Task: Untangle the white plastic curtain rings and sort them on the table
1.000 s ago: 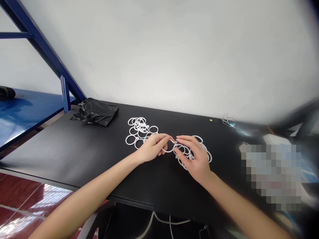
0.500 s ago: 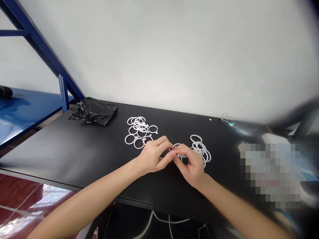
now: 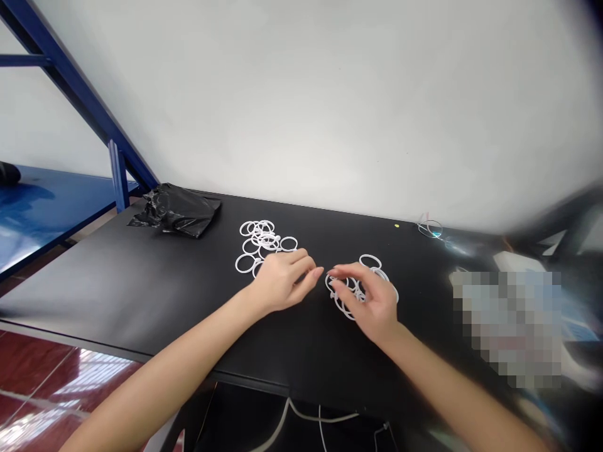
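Observation:
My left hand (image 3: 281, 281) rests on the black table (image 3: 141, 282) with its fingers loosely stretched to the right and nothing in them. It lies just in front of the left pile of loose white plastic rings (image 3: 262, 243). My right hand (image 3: 370, 298) hovers over the right pile of white rings (image 3: 377, 271). Its thumb and forefinger are curled together on a white ring (image 3: 340, 300) at the pile's left edge. A small gap separates the fingertips of the two hands.
A crumpled black plastic bag (image 3: 176, 210) lies at the table's far left. A small clear item (image 3: 431, 229) sits near the wall at the back right. A blue metal frame (image 3: 75, 94) and blue shelf stand to the left. Cables (image 3: 301, 417) hang below the front edge.
Both hands held one ring between them before. My left hand has let go and drawn back slightly left; my right hand has carried the ring to the right pile.

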Demonstrator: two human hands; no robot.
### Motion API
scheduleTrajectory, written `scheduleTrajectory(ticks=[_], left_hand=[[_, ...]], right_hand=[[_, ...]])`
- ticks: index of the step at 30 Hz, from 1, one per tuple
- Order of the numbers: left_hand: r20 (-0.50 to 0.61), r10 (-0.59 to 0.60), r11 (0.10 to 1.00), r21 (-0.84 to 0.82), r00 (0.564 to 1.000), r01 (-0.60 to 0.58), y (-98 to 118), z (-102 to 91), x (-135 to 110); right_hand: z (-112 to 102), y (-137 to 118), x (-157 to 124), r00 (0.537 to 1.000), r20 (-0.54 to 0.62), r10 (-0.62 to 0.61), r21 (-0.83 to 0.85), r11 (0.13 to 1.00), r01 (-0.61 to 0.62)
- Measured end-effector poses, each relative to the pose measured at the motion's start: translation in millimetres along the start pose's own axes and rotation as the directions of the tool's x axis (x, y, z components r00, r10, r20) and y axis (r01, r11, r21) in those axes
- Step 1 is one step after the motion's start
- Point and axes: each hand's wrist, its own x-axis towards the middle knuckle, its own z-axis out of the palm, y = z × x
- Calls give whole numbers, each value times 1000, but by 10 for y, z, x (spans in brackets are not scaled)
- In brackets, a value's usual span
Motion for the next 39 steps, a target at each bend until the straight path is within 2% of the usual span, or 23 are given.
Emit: scheduleTrajectory(ticks=[4, 7, 11, 16, 19, 23, 27, 30, 33, 35, 36, 37, 39], left_hand=[[-70, -111, 981, 151, 991, 121, -298, -147, 59], [-1, -154, 965, 216, 988, 151, -470, -221, 57], [118, -232, 935, 302, 966, 188, -565, -232, 29], [227, -261, 917, 363, 938, 167, -598, -207, 12], [230, -260, 910, 383, 938, 158, -597, -217, 13], [225, -260, 902, 403, 939, 153, -588, -240, 16], [193, -256, 885, 441, 947, 150, -588, -267, 15], [115, -258, 869, 461, 959, 179, -566, -278, 22], [2, -239, 920, 320, 971, 226, -455, -241, 32], [-14, -228, 972, 50, 974, 228, -313, -169, 32], [28, -229, 964, -132, 973, 231, -228, -119, 29], [95, -243, 911, -319, 965, 260, -140, -62, 26], [263, -265, 710, -598, 927, 373, 20, 57, 20]], right_hand=[[-276, 306, 172, 985, -64, 163, -261, 950, -174], [-431, 550, 226, 942, 35, 333, -413, 863, -290], [-473, 724, 192, 921, 63, 385, -508, 807, -303], [-439, 708, 175, 904, 91, 417, -524, 792, -313], [-422, 644, 186, 934, 50, 354, -517, 809, -279], [-382, 547, 191, 982, -80, 171, -458, 869, -188], [-341, 470, 191, 995, -101, -18, -380, 925, -22], [-309, 427, 187, 980, -89, -176, -352, 926, 135], [-251, 367, 163, 954, -38, -298, -293, 916, 275], [-195, 307, 130, 942, 18, -334, -243, 913, 328], [-163, 273, 109, 938, 53, -342, -212, 914, 345], [-130, 238, 87, 932, 92, -350, -176, 916, 361], [-70, 172, 45, 909, 169, -382, -104, 910, 402]])
